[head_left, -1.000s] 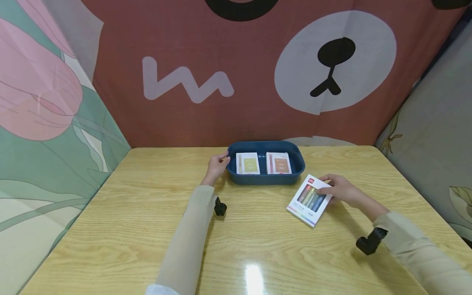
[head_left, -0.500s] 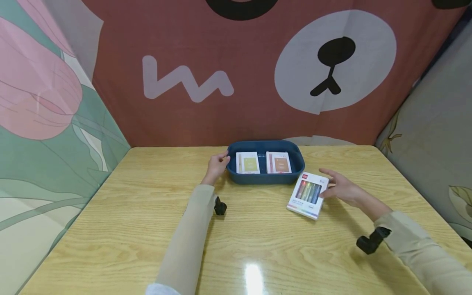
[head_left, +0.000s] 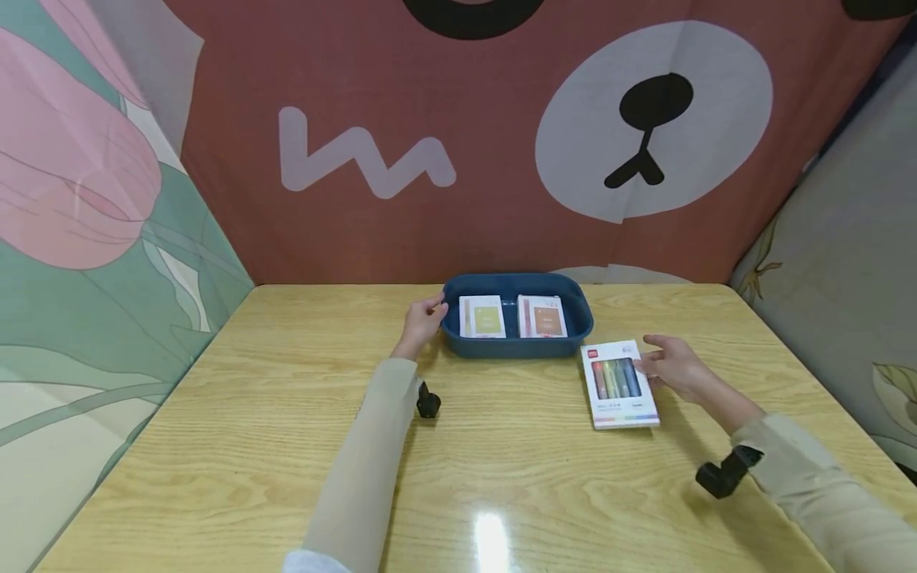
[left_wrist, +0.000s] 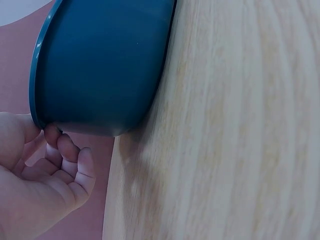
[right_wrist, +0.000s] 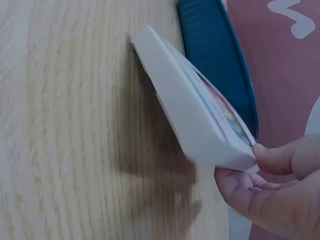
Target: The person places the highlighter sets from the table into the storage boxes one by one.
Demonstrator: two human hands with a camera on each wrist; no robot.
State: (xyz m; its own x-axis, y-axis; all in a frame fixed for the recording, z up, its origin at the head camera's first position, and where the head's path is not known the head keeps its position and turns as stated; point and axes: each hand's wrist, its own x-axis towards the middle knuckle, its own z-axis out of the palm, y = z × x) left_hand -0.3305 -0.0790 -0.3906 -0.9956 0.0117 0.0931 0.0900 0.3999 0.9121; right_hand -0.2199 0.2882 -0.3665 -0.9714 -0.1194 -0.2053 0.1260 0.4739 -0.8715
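Note:
In the head view a dark blue plastic bin (head_left: 516, 348) stands at the back of the table. My left hand (head_left: 419, 326) pinches its left rim between thumb and fingers; the left wrist view shows the bin's wall (left_wrist: 100, 70) close up. To the right and in front of the bin, my right hand (head_left: 677, 370) holds a white box of crayons (head_left: 625, 411) by its right edge. Colored sticks show through the box's window. From the right wrist, the thumb presses one face at a corner with fingers behind, and the box (right_wrist: 180, 110) leans over the wood, casting a shadow.
Inside the bin, a white box with a yellow panel (head_left: 487, 320) lies on the left and one with an orange panel (head_left: 548, 320) on the right. The wooden table (head_left: 501, 461) ends at a brown printed cloth (head_left: 401, 239) behind the bin.
The crayon box has turned in the right hand from slanted to nearly straight, and has shifted slightly right with the hand. The left hand and the bin have stayed put.

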